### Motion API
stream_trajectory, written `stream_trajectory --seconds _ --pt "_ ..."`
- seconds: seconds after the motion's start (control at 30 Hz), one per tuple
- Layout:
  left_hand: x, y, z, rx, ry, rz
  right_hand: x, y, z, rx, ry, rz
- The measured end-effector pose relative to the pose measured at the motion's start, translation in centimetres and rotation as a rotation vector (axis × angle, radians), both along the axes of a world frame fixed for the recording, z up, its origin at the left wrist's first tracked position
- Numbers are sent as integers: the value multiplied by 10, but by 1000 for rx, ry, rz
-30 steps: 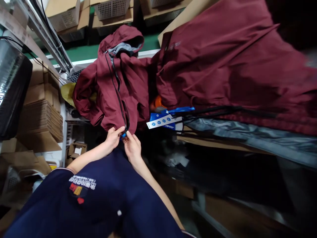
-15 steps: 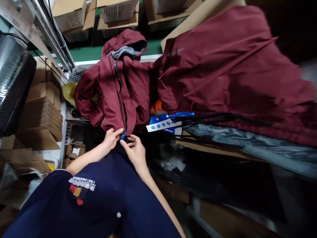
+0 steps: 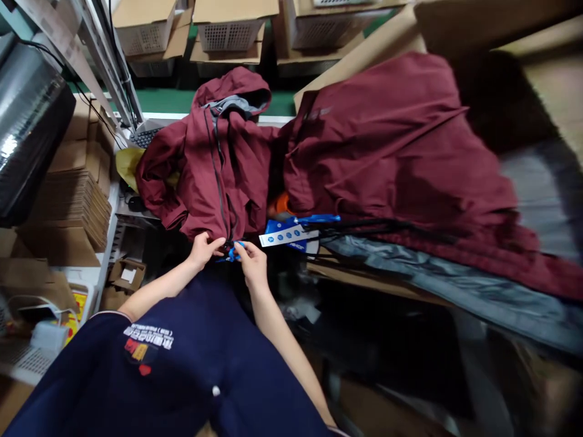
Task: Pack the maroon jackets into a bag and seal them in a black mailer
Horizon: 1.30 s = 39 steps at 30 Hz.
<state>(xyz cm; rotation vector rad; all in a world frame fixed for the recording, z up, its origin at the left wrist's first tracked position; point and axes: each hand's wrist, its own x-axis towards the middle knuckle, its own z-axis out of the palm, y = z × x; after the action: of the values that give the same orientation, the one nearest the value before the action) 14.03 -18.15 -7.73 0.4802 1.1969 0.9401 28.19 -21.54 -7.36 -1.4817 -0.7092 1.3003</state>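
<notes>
A dark red hooded jacket (image 3: 200, 176) with a grey lining lies front up on the desk. Its dark front zip (image 3: 218, 176) runs down towards me. At the zip's lower end my left hand (image 3: 203, 250) pinches the jacket's hem with thumb and forefinger. Close beside it, my right hand (image 3: 254, 262) pinches a small blue piece (image 3: 234, 250) hanging there; its exact kind is too small to make out. To the right, a second dark red garment (image 3: 387, 145) is heaped, with a blue and white hang tag (image 3: 286, 235) at its near edge.
Flattened cardboard boxes (image 3: 73, 206) are stacked at the left, below a black plastic-wrapped bundle (image 3: 31, 127). A keyboard (image 3: 144, 138) lies behind the jacket's sleeve. White baskets (image 3: 228, 37) with cardboard line the back. Something orange (image 3: 281, 203) shows between the garments.
My right fingers have closed from a looser, spread pose into a pinch on the blue piece, which shows more now. The left hand stays at the hem. The camera view has shifted slightly.
</notes>
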Motion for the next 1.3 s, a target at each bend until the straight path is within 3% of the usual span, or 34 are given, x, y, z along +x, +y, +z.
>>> stream_trajectory --seconds 0.07,0.27,0.37,0.43,0.6,0.77,0.87,0.97,1.1,1.17,1.23,1.3 --pt "2 -2 -6 80 64 -1 5 4 3 77 -89 59" --pt "2 -14 -21 116 65 15 28 28 14 225 -440 543" --pt "2 -23 -22 91 84 75 36 55 13 288 -565 805" --pt "1 -33 -23 92 94 84 39 84 12 306 -663 908" --pt "-19 -66 -24 132 103 22 34 184 18 296 -955 764" --pt "-57 -67 0 86 91 121 -24 251 46 287 -916 914" --pt "-78 -72 19 165 72 120 -53 294 69 334 -990 870" --pt "-97 -98 24 95 61 100 -43 357 111 363 -1143 686" --pt "-124 -139 3 -83 117 149 2 453 182 376 -1374 481" --pt "-133 -150 -14 -112 184 152 20 489 205 377 -1428 448" --pt "-133 -154 -31 -144 212 167 30 514 210 366 -1467 387" --pt "-123 -152 -48 -223 222 216 32 532 195 361 -1475 330"
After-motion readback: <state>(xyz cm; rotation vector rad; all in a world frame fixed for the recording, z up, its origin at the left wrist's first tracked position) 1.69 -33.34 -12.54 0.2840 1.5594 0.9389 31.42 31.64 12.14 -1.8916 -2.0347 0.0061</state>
